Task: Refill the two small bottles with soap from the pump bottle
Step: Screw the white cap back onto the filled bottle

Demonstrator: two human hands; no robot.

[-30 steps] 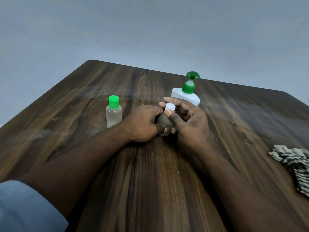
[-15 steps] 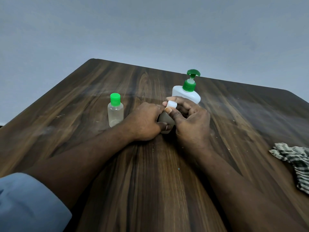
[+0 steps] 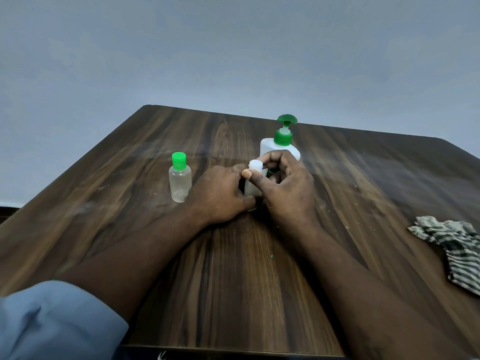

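A small clear bottle with a white cap (image 3: 251, 188) stands upright on the wooden table (image 3: 233, 281) between my hands. My left hand (image 3: 220, 193) grips its body from the left. My right hand (image 3: 285, 190) pinches the white cap (image 3: 255, 165) between thumb and fingers. A second small clear bottle with a green cap (image 3: 179, 181) stands alone to the left, untouched. The white pump bottle with a green pump head (image 3: 281, 144) stands just behind my right hand, its lower part hidden by the fingers.
A crumpled striped cloth (image 3: 454, 250) lies at the table's right edge. A plain grey wall rises behind the table's far edge. A light blue sleeve (image 3: 52, 323) covers my left upper arm at the bottom left.
Both hands stay on the white-capped bottle. My right fingers have shifted round the cap, as in twisting it. The view has tilted slightly; the other bottles have not moved.
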